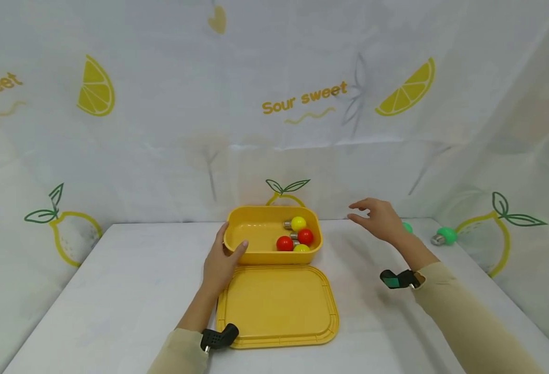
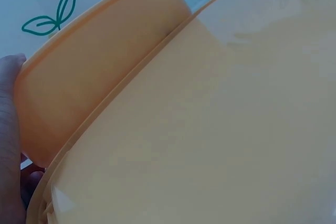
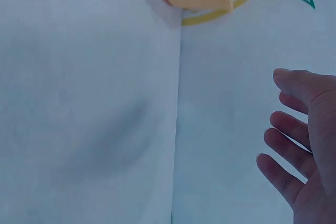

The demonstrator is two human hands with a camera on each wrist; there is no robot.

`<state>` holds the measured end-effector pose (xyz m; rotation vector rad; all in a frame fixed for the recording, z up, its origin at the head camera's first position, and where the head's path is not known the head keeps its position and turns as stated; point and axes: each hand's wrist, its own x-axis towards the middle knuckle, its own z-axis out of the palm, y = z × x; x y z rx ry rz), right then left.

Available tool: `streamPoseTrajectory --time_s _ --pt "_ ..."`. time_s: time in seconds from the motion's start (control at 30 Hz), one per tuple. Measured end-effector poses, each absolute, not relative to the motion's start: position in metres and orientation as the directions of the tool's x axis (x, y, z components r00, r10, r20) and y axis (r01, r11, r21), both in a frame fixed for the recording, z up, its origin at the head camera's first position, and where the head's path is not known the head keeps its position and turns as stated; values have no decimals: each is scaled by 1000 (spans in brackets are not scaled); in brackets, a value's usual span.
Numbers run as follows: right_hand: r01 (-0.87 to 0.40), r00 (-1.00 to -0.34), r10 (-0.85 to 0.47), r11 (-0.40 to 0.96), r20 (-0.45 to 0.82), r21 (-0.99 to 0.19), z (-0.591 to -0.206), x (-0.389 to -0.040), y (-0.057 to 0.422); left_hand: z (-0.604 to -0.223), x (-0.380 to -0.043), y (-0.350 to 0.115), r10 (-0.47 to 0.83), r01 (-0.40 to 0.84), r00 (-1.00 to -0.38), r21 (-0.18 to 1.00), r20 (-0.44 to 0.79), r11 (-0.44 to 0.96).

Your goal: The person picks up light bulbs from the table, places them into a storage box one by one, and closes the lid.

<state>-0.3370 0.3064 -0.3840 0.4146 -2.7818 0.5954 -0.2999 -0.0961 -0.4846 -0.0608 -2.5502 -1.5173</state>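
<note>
A yellow plastic box (image 1: 251,257) stands at the back of the table. Two red light bulbs (image 1: 285,243) and two yellow light bulbs (image 1: 298,224) lie in its right half. My left hand (image 1: 220,262) grips the box's left end, thumb over the front rim and fingers along the outer side. In the left wrist view, part of that hand (image 2: 9,135) shows beside the box wall. To the right of the box, my right hand (image 1: 375,219) is raised above the table with nothing in it; its fingers (image 3: 286,142) are loosely bent and apart from the thumb.
A yellow lid (image 1: 279,306) lies flat in front of the box. On the right, a green bulb (image 1: 447,236) lies near the table's back corner, and another green bulb (image 1: 407,227) is partly hidden behind the right forearm. Lemon-printed cloth hangs behind the table.
</note>
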Motion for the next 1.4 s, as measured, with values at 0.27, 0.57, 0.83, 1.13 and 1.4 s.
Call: streamPoseTrajectory --time_s 0.27,0.57,0.83,1.13,1.4 --pt "-231 -954 -127 890 273 -393 -393 -336 353 -484 -300 -97 -65 120 -983 861 174 493" --pt "-147 -975 -75 922 208 -358 -408 -333 392 -484 -302 -97 -61 132 -981 860 186 494" --pt "-103 -990 -56 918 132 -382 -421 -334 414 -485 -301 -97 -62 125 -982 861 178 493" --pt "-112 -993 -85 914 87 -389 -431 -331 426 -485 -299 -98 -56 132 -982 872 179 470" --pt "-99 -994 -77 929 76 -356 -438 -324 424 -486 -300 -96 -51 136 -982 869 182 476"
